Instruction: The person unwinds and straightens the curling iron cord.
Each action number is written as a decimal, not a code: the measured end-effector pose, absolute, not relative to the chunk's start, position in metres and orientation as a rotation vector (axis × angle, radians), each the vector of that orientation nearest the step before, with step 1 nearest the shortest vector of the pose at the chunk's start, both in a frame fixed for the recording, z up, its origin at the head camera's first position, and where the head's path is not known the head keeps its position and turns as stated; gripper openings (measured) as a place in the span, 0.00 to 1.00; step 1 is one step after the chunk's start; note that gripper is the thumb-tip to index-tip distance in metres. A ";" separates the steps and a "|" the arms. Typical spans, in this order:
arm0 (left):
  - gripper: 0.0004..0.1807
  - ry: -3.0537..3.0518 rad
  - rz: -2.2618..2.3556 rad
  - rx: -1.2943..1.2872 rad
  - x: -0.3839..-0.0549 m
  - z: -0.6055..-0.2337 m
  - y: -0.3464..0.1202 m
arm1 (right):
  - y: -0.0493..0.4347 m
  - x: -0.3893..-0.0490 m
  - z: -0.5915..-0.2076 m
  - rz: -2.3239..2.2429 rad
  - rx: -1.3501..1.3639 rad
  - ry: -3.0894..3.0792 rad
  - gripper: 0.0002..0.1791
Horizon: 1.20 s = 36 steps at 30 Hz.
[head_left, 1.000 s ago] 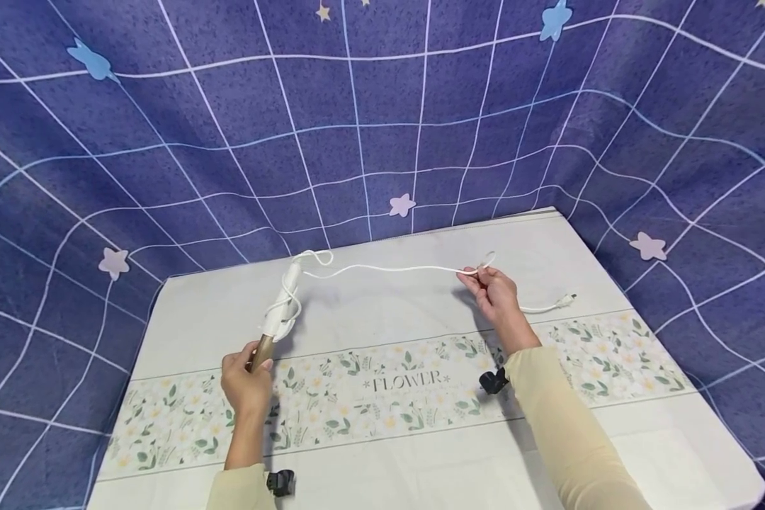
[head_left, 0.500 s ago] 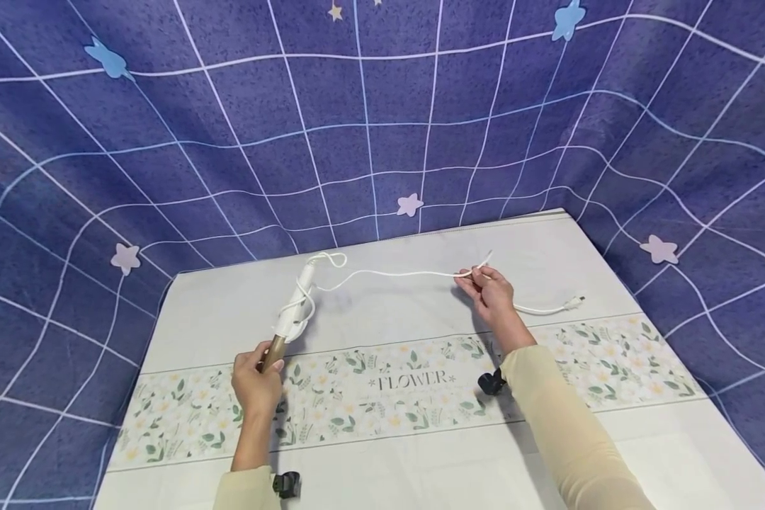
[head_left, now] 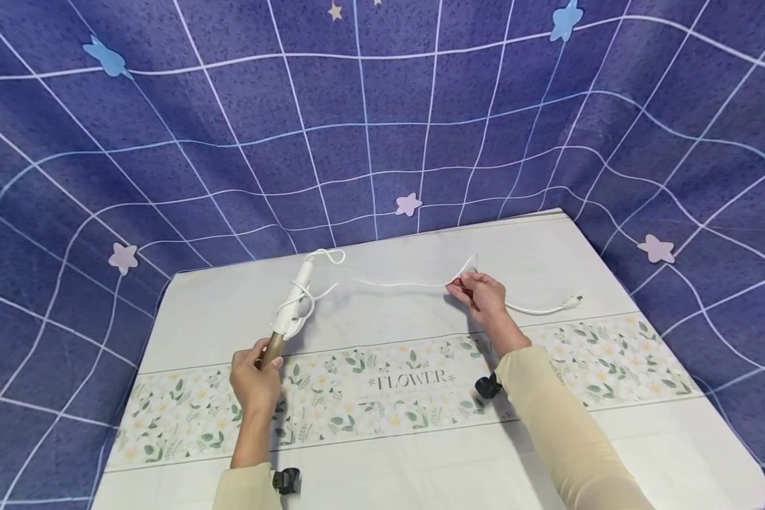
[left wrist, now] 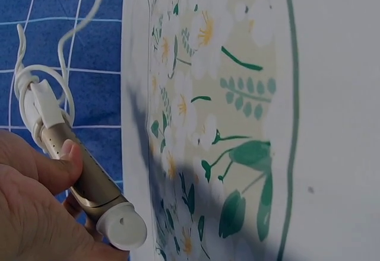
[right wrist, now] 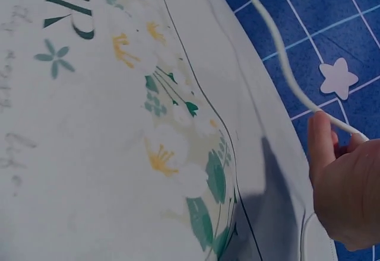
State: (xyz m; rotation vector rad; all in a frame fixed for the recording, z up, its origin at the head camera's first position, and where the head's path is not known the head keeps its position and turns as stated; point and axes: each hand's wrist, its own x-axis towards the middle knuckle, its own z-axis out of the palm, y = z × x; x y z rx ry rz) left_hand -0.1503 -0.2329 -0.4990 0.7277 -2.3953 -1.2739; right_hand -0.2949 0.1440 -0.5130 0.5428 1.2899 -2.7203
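Two bare hands over a white table (head_left: 382, 322), both occupied. With left hand (head_left: 257, 375), grasps a curling iron (head_left: 287, 319) by its gold barrel (left wrist: 95, 175), thumb laid against the near face; white end cap (left wrist: 123, 225) protruding past the hand. Iron tilted, held clear of the table toward its far left, white handle (head_left: 295, 297) pointing at the far edge. Cord (head_left: 401, 285) wound loosely round the handle, with one small loop beyond its tip; from there a free stretch running across to the right, blurred partway. With right hand (head_left: 486, 297), pinches this cord between thumb and fingers; a short bend rising above the fingertips. Farther right, past the wrist, same cord leading to a white plug (head_left: 571, 302), prongs directed away from the hand; whether resting on the table, cannot tell. Beneath, a floral band (head_left: 331, 397) lettered FLOWER, running across the table. Near both wrists, black cameras (head_left: 287, 482) and pale sleeves (head_left: 567, 425). Behind, a blue curtain (head_left: 395, 92) with pale grid lines and stars (head_left: 409, 205).
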 end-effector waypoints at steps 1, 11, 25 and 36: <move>0.20 -2.395 -1.271 0.728 -0.151 -0.499 -0.233 | 0.144 -0.294 -0.513 -2.700 0.554 1.316 0.05; 0.20 -2.378 -1.303 0.724 -0.152 -0.494 -0.229 | 0.138 -0.285 -0.503 -2.692 0.602 1.638 0.05; 0.21 -2.359 -1.319 0.701 -0.155 -0.492 -0.226 | 0.112 -0.273 -0.464 -2.636 0.257 1.753 0.09; 0.21 -2.356 -1.320 0.711 -0.156 -0.490 -0.223 | 0.079 -0.270 -0.473 -2.460 0.197 1.593 0.14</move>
